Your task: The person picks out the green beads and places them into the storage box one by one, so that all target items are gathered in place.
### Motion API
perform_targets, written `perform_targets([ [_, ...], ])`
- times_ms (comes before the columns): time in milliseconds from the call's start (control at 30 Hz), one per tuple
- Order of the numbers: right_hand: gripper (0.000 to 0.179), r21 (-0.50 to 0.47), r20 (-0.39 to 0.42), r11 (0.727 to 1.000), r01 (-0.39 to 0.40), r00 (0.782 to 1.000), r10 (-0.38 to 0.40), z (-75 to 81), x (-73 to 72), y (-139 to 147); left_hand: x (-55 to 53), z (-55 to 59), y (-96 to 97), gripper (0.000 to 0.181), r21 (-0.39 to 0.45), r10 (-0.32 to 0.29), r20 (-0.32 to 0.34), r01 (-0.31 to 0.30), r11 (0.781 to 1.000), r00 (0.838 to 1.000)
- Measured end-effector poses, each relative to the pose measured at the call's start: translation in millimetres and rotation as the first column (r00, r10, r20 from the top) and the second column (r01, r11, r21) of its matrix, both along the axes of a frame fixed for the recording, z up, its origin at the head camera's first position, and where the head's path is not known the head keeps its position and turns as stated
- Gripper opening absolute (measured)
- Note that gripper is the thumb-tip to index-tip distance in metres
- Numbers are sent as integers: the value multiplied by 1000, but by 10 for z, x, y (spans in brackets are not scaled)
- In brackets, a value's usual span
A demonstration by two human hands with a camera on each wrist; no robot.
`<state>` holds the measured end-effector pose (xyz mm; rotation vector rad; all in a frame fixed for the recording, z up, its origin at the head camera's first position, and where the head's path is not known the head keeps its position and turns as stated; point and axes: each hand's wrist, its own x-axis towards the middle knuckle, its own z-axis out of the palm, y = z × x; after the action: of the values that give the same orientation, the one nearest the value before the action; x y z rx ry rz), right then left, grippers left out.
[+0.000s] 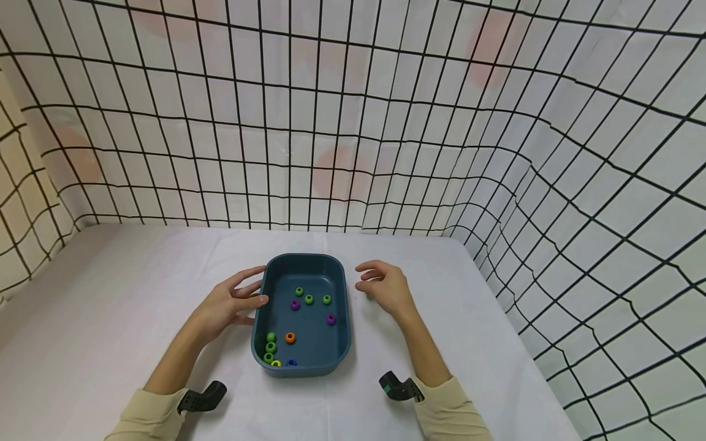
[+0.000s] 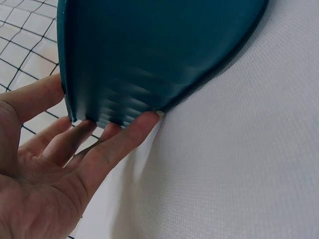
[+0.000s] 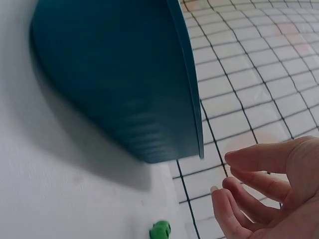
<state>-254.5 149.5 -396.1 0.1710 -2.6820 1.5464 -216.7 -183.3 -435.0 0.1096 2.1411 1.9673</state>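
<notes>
- On the white cloth (image 1: 165, 275), the blue tray (image 1: 317, 343) stands with its open side up, its long axis running away from the person, between the two hands.
- To the right of the left hand (image 1: 223, 308) the tray lies in contact: the thumb reaches over the rim, and the other fingers spread apart along the outer wall.
- To the left of the right hand (image 1: 388, 288) the tray lies across a gap, so the left hand is the nearer. The right fingers are loosely bent, the thumb apart from them, and nothing shows in their grasp.
- Smooth and deep, the tray has rounded corners, a thin rim and a dull shine on its walls.
- Inside it are six green beads (image 1: 271, 347), three towards the far half and three along the near left corner; two purple beads (image 1: 331, 320); an orange bead (image 1: 290, 337); and, by the near wall, a yellow bead (image 1: 276, 363) and something blue (image 1: 292, 363), partly hidden.
- Outside, near the tray on the right hand's side, a loose green bead (image 3: 160, 230) rests on the cloth.
- Beyond the cloth rises a black net (image 1: 290, 92).
</notes>
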Motion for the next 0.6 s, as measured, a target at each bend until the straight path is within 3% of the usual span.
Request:
perform_targets([
  [300,27,103,36,993,58,997,-62,-82,-123,248,1,2,-5,76,-5,1,-1,-1,1000,1000],
  [600,27,112,133,992,57,989,-72,-196,-217,409,-5,-1,-11,76,12,-6,7,6,1000,1000],
])
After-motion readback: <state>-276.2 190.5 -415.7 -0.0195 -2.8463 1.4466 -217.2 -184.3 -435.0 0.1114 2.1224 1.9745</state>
